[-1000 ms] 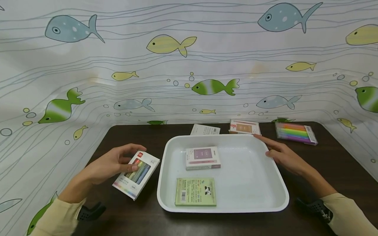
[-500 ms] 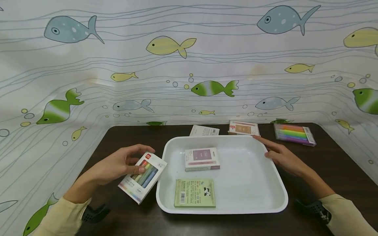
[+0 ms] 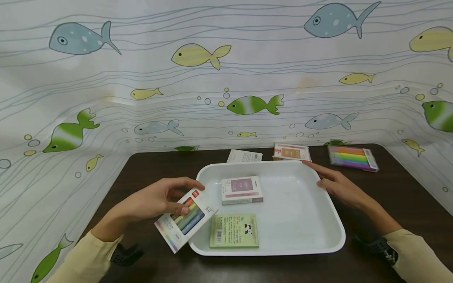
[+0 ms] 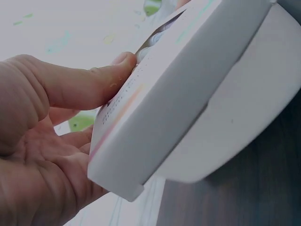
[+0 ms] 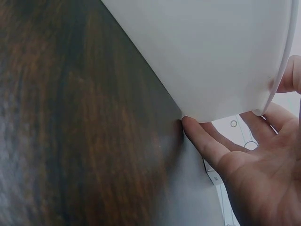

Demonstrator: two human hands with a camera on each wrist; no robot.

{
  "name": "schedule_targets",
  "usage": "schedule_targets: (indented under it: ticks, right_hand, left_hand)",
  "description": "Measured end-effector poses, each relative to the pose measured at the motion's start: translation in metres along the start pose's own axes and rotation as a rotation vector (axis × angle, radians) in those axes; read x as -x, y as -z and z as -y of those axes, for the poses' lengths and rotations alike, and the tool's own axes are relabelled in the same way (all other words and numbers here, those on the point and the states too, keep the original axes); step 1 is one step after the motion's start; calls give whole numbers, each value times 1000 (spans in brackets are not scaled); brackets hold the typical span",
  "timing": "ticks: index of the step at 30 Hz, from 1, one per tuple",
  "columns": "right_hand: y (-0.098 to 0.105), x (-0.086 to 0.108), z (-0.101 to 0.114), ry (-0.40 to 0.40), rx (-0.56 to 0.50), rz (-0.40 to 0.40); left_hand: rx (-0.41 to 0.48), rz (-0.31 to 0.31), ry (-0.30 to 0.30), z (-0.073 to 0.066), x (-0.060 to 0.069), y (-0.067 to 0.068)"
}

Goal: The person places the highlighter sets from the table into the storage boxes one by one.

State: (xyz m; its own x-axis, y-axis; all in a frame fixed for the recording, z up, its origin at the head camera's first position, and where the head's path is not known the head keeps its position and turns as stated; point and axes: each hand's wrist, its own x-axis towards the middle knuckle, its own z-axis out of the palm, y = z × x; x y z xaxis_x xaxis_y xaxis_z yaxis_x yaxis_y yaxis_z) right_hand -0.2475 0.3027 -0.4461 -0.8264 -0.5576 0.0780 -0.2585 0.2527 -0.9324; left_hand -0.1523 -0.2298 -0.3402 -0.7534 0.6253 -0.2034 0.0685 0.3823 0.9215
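The left hand (image 3: 155, 200) grips a white rectangular carton with a cut-out window showing coloured sticks (image 3: 187, 223); its thumb lies on the front face, with the fingers behind. The carton is held tilted at the left rim of a white, shallow, round-cornered tray (image 3: 293, 208); whether it contacts the rim cannot be determined. The right hand (image 3: 339, 190) is partly open and holds the tray at its far right corner, thumb at the rim, fingers against the outer wall. Inside the tray, a white box with a purple label (image 3: 242, 188) lies behind a flat, pale-green box with a panda print (image 3: 233, 231). Beyond the tray, a white printed box (image 3: 245, 156), a white box with an orange-brown label (image 3: 291, 152) and a clear-cased rainbow-coloured pack (image 3: 353, 158) lie on the dark brown desk (image 3: 159, 167).
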Motion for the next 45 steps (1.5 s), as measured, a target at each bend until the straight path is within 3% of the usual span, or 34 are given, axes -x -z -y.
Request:
schedule_targets:
  ticks: [13, 18, 27, 33, 39, 43, 45]
  right_hand:
    - [1, 3, 0, 7, -9, 3]
    - [1, 5, -1, 4, -2, 6]
    - [2, 2, -1, -1, 30, -3]
    - [1, -1, -1, 4, 23, 6]
    - [2, -2, 0, 11, 33, 1]
    - [2, -1, 0, 7, 18, 1]
    - [1, 0, 0, 0, 22, 0]
  left_hand:
    - [-125, 169, -59, -20, -43, -20]
    - [-218, 217, -120, -27, -58, -26]
    - [-256, 279, -195, -36, -81, -40]
    - [-273, 339, -259, -35, -88, -49]
    - [-309, 426, -388, -37, -91, -57]
    - [-302, 445, -372, -37, -93, -60]
    - [-289, 424, -352, -38, -93, -61]
